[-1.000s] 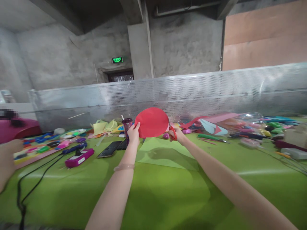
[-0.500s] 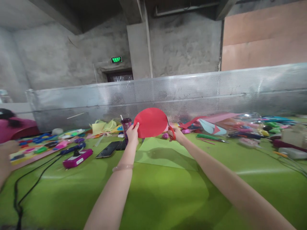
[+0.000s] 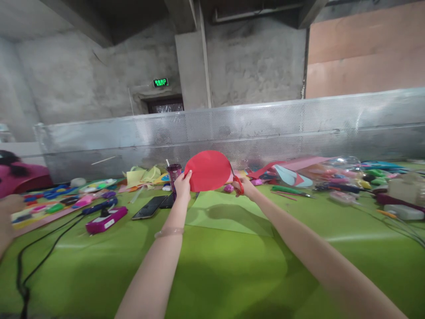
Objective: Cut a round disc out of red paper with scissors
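A rounded sheet of red paper (image 3: 210, 171) is held up above the table, its left edge pinched by my left hand (image 3: 182, 184). My right hand (image 3: 245, 187) grips a pair of red-handled scissors (image 3: 239, 186), whose blades lie along the paper's right edge. Whether the blades are parted I cannot make out. Beneath both hands lies a sheet of light green paper (image 3: 226, 217) with their shadow across it. Just behind my left hand stands a dark purple cup (image 3: 174, 170) with a straw.
The table (image 3: 232, 274) has a green cover. Left of me are a smartphone (image 3: 151, 207), a purple power strip (image 3: 106, 220) with black cables and colourful craft pieces. A green cutter (image 3: 290, 190) and paper scraps lie right. Another person's arm (image 3: 8, 217) shows at far left.
Almost nothing differs. The red paper sits very slightly lower, and the whole view has shifted a touch. Both hands keep their hold.
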Demonstrator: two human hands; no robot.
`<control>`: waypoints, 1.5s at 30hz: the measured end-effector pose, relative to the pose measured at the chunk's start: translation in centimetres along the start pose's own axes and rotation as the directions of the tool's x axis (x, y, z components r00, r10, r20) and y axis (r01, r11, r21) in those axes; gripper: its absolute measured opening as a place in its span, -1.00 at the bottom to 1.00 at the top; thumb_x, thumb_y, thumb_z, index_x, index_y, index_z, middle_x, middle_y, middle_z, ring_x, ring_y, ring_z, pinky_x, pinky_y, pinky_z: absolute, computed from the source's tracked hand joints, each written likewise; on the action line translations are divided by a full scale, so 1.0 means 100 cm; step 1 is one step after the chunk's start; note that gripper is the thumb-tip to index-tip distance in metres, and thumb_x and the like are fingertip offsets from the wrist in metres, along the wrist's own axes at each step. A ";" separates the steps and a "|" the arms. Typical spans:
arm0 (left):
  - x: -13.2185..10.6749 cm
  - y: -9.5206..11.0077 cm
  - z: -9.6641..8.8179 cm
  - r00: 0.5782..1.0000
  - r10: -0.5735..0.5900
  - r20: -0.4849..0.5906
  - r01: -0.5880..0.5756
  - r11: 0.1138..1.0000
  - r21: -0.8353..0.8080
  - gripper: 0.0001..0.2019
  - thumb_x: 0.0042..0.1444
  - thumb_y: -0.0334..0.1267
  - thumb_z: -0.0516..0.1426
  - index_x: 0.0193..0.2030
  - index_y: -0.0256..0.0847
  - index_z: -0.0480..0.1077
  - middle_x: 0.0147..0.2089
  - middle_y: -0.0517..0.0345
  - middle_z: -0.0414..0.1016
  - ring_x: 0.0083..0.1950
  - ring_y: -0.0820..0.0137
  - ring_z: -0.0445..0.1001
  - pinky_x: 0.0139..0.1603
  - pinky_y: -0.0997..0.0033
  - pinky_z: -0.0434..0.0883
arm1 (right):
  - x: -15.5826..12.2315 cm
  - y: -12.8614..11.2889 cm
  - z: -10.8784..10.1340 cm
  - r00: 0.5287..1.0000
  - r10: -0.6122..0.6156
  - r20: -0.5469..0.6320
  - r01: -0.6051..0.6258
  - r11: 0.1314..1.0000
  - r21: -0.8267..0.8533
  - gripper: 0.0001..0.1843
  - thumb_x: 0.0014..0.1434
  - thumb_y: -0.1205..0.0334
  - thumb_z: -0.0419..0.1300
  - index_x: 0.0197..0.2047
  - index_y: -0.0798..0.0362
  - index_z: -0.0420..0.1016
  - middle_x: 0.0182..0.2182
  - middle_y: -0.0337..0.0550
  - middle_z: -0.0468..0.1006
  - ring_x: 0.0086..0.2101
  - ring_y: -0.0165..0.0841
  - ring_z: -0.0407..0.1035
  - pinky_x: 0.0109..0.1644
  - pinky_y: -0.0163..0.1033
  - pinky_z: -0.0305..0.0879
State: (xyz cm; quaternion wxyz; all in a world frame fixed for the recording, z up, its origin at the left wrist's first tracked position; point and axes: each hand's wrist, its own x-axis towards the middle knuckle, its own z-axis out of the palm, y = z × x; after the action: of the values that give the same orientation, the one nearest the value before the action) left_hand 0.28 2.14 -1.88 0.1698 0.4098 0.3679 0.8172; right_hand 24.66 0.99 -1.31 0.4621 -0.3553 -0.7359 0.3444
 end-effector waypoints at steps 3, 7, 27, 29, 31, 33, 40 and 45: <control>0.000 0.000 0.000 1.000 -0.016 0.005 0.016 1.000 -0.026 -0.64 -0.23 -0.04 0.24 -0.35 -0.28 0.46 -0.39 0.11 0.47 -0.28 0.31 0.41 -0.17 0.30 0.33 | 0.000 -0.001 0.000 1.000 0.005 0.004 -0.005 1.000 0.006 -0.72 -0.01 0.30 0.08 -0.71 0.08 0.20 -0.81 -0.30 0.27 -0.75 -0.51 0.18 -0.66 -0.40 0.24; 0.000 0.000 0.000 1.000 -0.022 0.003 0.022 0.999 -0.035 -0.67 -0.23 -0.06 0.24 -0.38 -0.27 0.46 -0.41 0.13 0.47 -0.30 0.33 0.41 -0.21 0.33 0.34 | -0.002 -0.004 0.001 1.000 -0.001 0.012 0.001 1.000 0.012 -0.72 -0.02 0.31 0.08 -0.71 0.07 0.19 -0.81 -0.29 0.27 -0.75 -0.50 0.17 -0.65 -0.38 0.25; 0.003 -0.003 -0.001 1.000 -0.025 -0.014 0.025 0.999 -0.043 -0.67 -0.21 -0.06 0.24 -0.35 -0.26 0.46 -0.40 0.12 0.48 -0.26 0.31 0.42 -0.16 0.31 0.34 | -0.002 -0.008 0.000 1.000 -0.006 0.009 0.006 1.000 -0.001 -0.72 -0.02 0.32 0.08 -0.70 0.05 0.17 -0.81 -0.30 0.25 -0.75 -0.50 0.16 -0.68 -0.37 0.24; 0.003 -0.003 -0.001 0.999 -0.027 -0.018 0.027 0.999 -0.030 -0.67 -0.21 -0.06 0.23 -0.34 -0.26 0.46 -0.39 0.12 0.48 -0.25 0.31 0.42 -0.16 0.32 0.34 | -0.002 -0.008 0.001 1.000 -0.012 0.010 0.012 1.000 0.003 -0.72 -0.02 0.32 0.08 -0.71 0.05 0.18 -0.82 -0.30 0.25 -0.75 -0.50 0.16 -0.68 -0.38 0.24; 0.004 -0.003 -0.002 0.999 -0.033 -0.022 0.032 0.999 -0.027 -0.67 -0.21 -0.06 0.23 -0.33 -0.26 0.47 -0.39 0.12 0.48 -0.25 0.32 0.42 -0.16 0.33 0.34 | -0.002 -0.008 0.001 1.000 -0.007 0.007 0.007 1.000 0.002 -0.72 -0.02 0.32 0.08 -0.71 0.06 0.18 -0.82 -0.31 0.25 -0.75 -0.50 0.16 -0.68 -0.38 0.24; 0.004 -0.004 -0.001 0.999 -0.041 -0.025 0.041 0.998 -0.038 -0.66 -0.21 -0.06 0.23 -0.32 -0.26 0.47 -0.39 0.12 0.48 -0.26 0.32 0.42 -0.17 0.34 0.35 | -0.002 -0.008 0.001 1.000 -0.005 0.006 0.005 1.000 0.002 -0.72 -0.02 0.32 0.09 -0.71 0.06 0.17 -0.82 -0.31 0.25 -0.76 -0.51 0.16 -0.68 -0.39 0.23; 0.004 -0.003 -0.001 0.997 -0.073 -0.035 0.069 0.993 -0.092 -0.65 -0.23 -0.09 0.25 -0.31 -0.27 0.47 -0.35 0.08 0.49 -0.25 0.30 0.43 -0.17 0.28 0.37 | -0.003 -0.009 0.001 1.000 -0.018 0.014 0.018 1.000 0.005 -0.72 -0.02 0.31 0.10 -0.70 0.07 0.18 -0.81 -0.32 0.25 -0.75 -0.51 0.17 -0.67 -0.38 0.24; 0.002 0.003 -0.002 0.991 -0.109 -0.079 0.093 0.980 -0.176 -0.71 -0.21 -0.15 0.25 -0.32 -0.26 0.46 -0.31 0.07 0.50 -0.26 0.33 0.45 -0.17 0.28 0.39 | -0.006 -0.016 -0.002 0.997 0.035 0.063 -0.038 0.998 0.053 -0.74 -0.03 0.29 0.09 -0.69 0.07 0.20 -0.83 -0.31 0.27 -0.77 -0.51 0.16 -0.67 -0.39 0.22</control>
State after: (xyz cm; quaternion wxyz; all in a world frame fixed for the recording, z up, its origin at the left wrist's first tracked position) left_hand 0.00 1.97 -1.57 0.2294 0.3380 0.3235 0.8535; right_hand 24.69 -0.27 -0.15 0.4422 -0.3453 -0.7336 0.3835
